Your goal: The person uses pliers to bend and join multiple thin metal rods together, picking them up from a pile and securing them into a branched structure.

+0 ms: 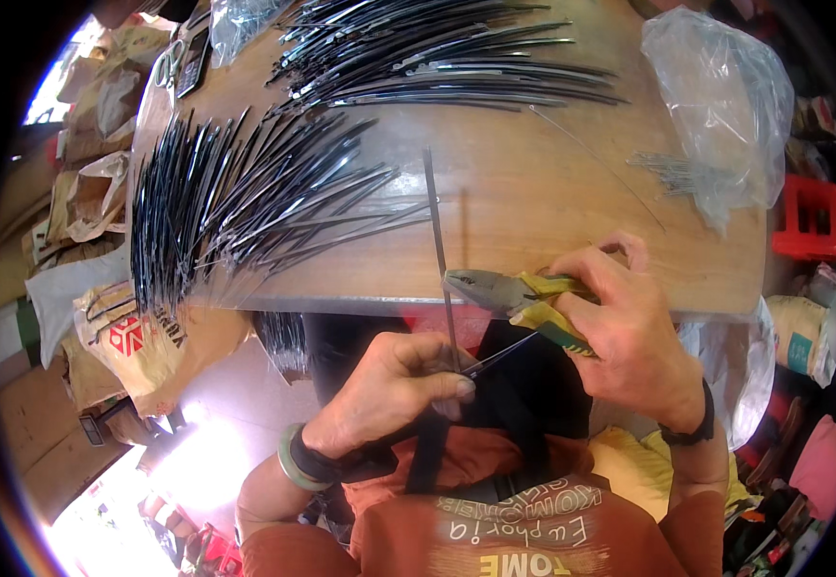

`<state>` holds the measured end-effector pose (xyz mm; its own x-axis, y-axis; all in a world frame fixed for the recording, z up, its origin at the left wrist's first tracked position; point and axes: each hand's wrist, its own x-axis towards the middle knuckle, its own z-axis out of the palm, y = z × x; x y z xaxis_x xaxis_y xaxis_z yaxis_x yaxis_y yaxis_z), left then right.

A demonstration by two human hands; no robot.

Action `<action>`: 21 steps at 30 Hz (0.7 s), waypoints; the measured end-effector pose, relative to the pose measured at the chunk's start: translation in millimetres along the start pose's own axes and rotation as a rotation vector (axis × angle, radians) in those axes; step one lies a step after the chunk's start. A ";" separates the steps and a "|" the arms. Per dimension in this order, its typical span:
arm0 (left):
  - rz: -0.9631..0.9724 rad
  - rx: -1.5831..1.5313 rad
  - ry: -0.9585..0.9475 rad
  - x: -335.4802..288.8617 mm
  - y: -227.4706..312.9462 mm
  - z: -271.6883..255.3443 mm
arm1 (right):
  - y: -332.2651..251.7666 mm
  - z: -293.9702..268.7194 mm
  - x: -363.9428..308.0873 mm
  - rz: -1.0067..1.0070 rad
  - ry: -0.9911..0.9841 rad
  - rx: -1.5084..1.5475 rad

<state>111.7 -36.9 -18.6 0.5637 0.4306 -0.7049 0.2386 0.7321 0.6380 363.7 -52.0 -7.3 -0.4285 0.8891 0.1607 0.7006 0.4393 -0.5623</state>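
My left hand [403, 380] pinches the lower end of a long, thin dark strip [440, 231] between thumb and fingers. The strip stands nearly upright in front of the table edge. In my right hand [620, 308] is a pair of pliers [490, 288] with yellow and green handles. Their jaws point left, and the tip is at the strip or just beside it; contact cannot be made out. A second slender dark piece [504, 356] slants up to the right from my left fingertips. Whether it joins the strip is unclear.
Two heaps of dark strips, one at the left [235, 202] and one at the back [418, 58], cover much of the table [552, 183]. Thin wires [663, 173] lie beside a clear plastic bag [721, 106]. Scissors [168, 65] rest far left; a red stool [812, 219] stands right.
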 end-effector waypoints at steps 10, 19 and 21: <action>0.434 0.057 -0.122 6.0 18.4 -30.5 | -6.3 -7.1 2.1 0.024 0.049 0.063; -0.065 0.055 -0.208 15.2 53.4 -3.2 | -19.3 -7.2 7.7 0.018 0.071 0.031; -0.168 -0.100 -0.219 18.7 46.0 6.0 | -15.4 -2.1 6.4 -0.023 0.086 0.059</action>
<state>138.0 1.6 -0.6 0.6826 0.1827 -0.7075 0.2700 0.8366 0.4766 351.3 -52.7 4.1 -0.3918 0.8879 0.2412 0.6551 0.4533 -0.6044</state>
